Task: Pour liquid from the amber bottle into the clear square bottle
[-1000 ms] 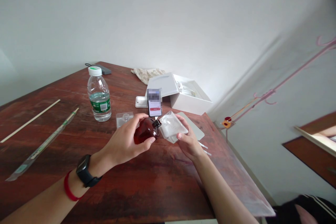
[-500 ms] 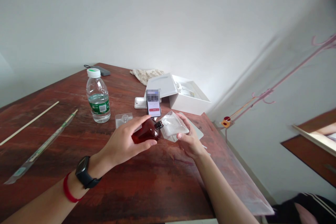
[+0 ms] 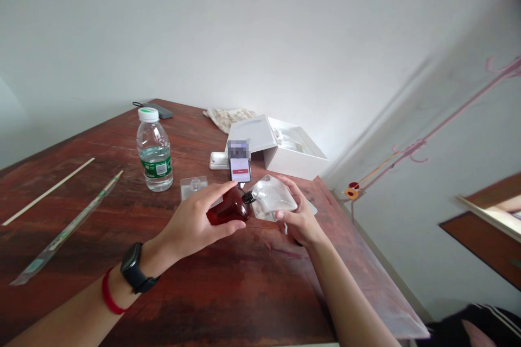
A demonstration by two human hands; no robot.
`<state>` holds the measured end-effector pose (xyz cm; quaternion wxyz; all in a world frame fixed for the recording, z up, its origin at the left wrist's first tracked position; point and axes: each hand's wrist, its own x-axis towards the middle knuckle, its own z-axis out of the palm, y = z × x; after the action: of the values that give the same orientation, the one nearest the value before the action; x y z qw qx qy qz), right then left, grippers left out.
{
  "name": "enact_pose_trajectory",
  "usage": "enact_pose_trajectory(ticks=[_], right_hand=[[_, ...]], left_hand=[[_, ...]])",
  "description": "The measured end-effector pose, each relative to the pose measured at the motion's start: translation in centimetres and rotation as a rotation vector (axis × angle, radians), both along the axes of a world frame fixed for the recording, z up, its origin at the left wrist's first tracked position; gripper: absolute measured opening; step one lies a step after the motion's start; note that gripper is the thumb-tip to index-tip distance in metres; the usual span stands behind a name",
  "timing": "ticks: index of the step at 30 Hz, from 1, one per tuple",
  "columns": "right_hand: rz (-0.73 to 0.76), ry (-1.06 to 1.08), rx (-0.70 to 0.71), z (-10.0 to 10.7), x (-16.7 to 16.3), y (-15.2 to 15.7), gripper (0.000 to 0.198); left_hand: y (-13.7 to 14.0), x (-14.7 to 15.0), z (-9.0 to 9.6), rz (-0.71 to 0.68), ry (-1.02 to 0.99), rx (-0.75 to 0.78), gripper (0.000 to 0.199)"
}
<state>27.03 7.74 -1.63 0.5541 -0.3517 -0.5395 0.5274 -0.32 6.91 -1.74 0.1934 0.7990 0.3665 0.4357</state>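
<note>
In the head view, my left hand (image 3: pixel 199 217) is wrapped around a dark red-brown bottle (image 3: pixel 230 209). The bottle lies tilted on its side, its black threaded neck pointing right. My right hand (image 3: pixel 299 214) grips a clear squarish container (image 3: pixel 274 195) by its right side, thumb in front and fingers behind. The bottle's neck meets the container's left side; whether it enters an opening there, I cannot tell. A clear flat plastic piece with a round knob (image 3: pixel 193 185) lies behind my left hand, partly covered by it.
A capped water bottle (image 3: pixel 155 157) stands at left, near a bare chopstick (image 3: pixel 49 191) and wrapped chopsticks (image 3: pixel 69 227). Behind my hands are a phone (image 3: pixel 240 169), a small white case (image 3: pixel 218 160), an open white box (image 3: pixel 290 160) and a cloth (image 3: pixel 228 117). A wall rises behind the wooden table (image 3: pixel 228 293).
The clear container and my right hand have shifted slightly right and down, covering more of the pale flat thing behind them. My left hand keeps its hold on the bottle.
</note>
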Motion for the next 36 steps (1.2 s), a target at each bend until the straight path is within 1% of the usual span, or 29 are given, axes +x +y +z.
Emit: enact_pose_trajectory(ticks=[4, 10, 16, 24, 28, 32, 36], right_hand=[[-0.01, -0.036, 0.031, 0.17, 0.16, -0.02, 0.074], [-0.041, -0.06, 0.019, -0.21, 0.23, 0.03, 0.076], [-0.037, -0.037, 0.01, -0.5, 0.36, 0.11, 0.076], [-0.047, -0.047, 0.002, -0.38, 0.33, 0.04, 0.074], [-0.042, -0.073, -0.005, -0.18, 0.35, 0.02, 0.076], [-0.055, -0.088, 0.023, -0.07, 0.38, 0.02, 0.08], [-0.051, -0.073, 0.014, 0.01, 0.3, -0.05, 0.083]], left_hand=[[-0.12, 0.05, -0.03, -0.013, -0.018, -0.019, 0.07], [-0.17, 0.11, -0.03, -0.009, -0.026, -0.042, 0.07], [-0.2, 0.14, 0.11, -0.011, -0.033, -0.05, 0.068], [-0.14, 0.14, 0.1, -0.016, -0.028, -0.045, 0.069], [-0.18, 0.17, 0.11, -0.016, -0.024, -0.054, 0.068], [-0.18, 0.21, -0.04, -0.013, -0.023, -0.059, 0.067], [-0.22, 0.26, -0.14, -0.025, -0.028, -0.071, 0.067]])
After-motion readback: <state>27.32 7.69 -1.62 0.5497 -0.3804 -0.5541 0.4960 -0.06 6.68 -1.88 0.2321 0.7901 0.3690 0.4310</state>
